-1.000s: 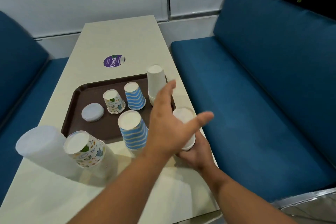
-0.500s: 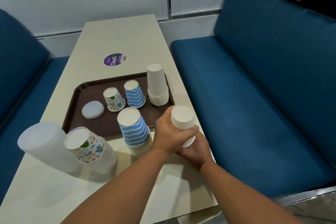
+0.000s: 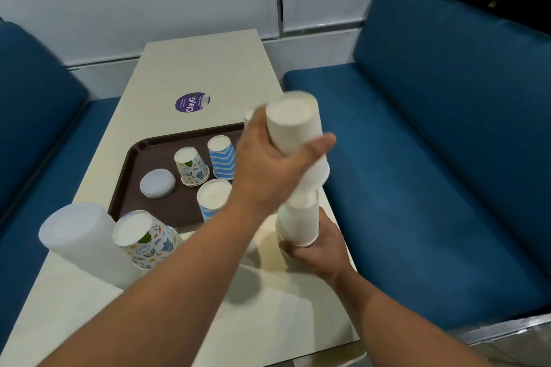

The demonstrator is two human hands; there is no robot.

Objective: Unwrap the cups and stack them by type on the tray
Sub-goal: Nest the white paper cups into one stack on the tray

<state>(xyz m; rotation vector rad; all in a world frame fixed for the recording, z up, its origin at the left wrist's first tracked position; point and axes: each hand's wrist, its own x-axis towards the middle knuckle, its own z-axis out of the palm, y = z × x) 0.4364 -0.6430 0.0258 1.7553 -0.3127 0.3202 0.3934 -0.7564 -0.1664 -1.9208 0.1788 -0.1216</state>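
While the left hand (image 3: 268, 170) wraps fingers & thumb round upper white cups (image 3: 293, 125), raised w/ bases up, right hand (image 3: 322, 244) grips lower white cups (image 3: 301, 220) at tabletop (image 3: 208, 68) near-right edge, just right of tray (image 3: 161, 146).

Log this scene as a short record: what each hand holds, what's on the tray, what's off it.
left hand: grips white cups, lifted
right hand: grips lower white stack on table
tray: patterned cup, striped cup, lids
off tray: patterned stack, clear stack
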